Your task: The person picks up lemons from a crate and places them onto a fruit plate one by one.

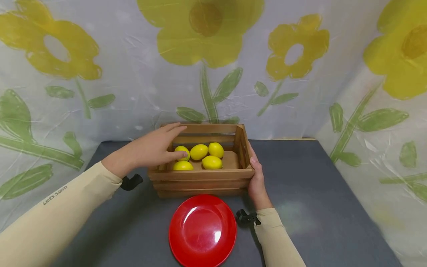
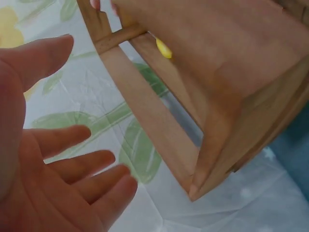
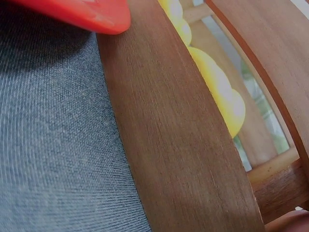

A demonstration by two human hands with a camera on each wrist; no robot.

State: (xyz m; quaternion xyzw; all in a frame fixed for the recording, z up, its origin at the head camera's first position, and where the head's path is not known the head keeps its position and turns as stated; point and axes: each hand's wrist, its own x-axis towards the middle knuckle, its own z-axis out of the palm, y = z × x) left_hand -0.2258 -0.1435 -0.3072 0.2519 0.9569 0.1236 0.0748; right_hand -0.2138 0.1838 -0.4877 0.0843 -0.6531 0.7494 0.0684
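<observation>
A slatted wooden crate (image 1: 203, 184) stands on the dark table with several yellow lemons (image 1: 211, 162) inside, mostly toward its left. My left hand (image 1: 150, 146) hovers over the crate's left end, fingers extended and thumb apart, partly covering a lemon (image 1: 182, 152). Nothing is held in that hand; the left wrist view shows its spread fingers (image 2: 82, 164) clear of the wood. At the right end, my right hand (image 1: 257, 181) grips the crate's side, thumb near the front corner. In the right wrist view the front board (image 3: 169, 111) hides much of the lemons (image 3: 219, 87).
A round red plate (image 1: 202, 230) lies on the table (image 1: 300, 207) just in front of the crate. Behind the table hangs a pale sheet (image 1: 133, 92) printed with yellow flowers, and it continues along the right side. Dark straps (image 1: 247, 218) sit at both wrists.
</observation>
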